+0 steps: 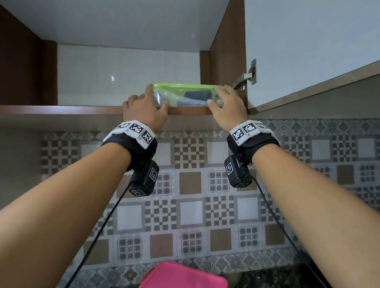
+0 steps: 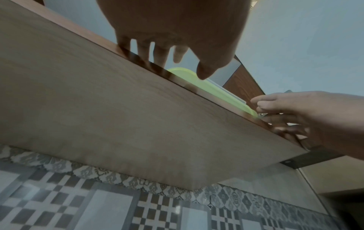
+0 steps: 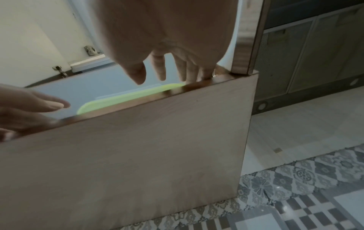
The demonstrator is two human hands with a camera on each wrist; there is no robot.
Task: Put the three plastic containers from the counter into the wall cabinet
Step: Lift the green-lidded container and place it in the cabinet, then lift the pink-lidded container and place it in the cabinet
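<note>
A clear plastic container with a green lid [image 1: 186, 95] sits on the wall cabinet's shelf [image 1: 50, 110], at its front edge near the right side wall. My left hand [image 1: 145, 108] touches its left end, thumb on the front and forefinger by the lid's corner. My right hand [image 1: 226, 104] touches its right end the same way. From the left wrist, the left hand's fingers [image 2: 161, 52] run straight past the shelf edge above the green lid [image 2: 216, 91]. The right wrist view shows straight fingers [image 3: 159, 68] over that lid [image 3: 126, 96]. A pink-lidded container [image 1: 180, 281] stands on the counter below.
The cabinet door [image 1: 311, 38] hangs open on the right, its hinge [image 1: 247, 76] just beyond my right hand. Left of the green container the shelf is bare. A patterned tile wall [image 1: 191, 187] runs under the cabinet. The dark counter [image 1: 269, 280] lies at the bottom.
</note>
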